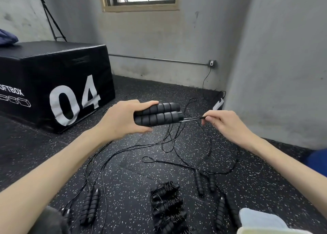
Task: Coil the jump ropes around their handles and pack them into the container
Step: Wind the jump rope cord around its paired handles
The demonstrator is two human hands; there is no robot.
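coiled ropes between loose handles

Speckled rubber floor w/ loose ropes, coiled bundles, black box.

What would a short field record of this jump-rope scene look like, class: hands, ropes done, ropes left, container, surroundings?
left hand: grips two foam handles held side by side
right hand: pinches the cord just off the handle ends
coiled ropes: a few bundles on the floor, near centre
loose ropes: handle pairs at lower left and lower right, cords tangled across the floor
container: pale, lower right corner, contents not visible
surroundings: black box marked 04, speckled floor
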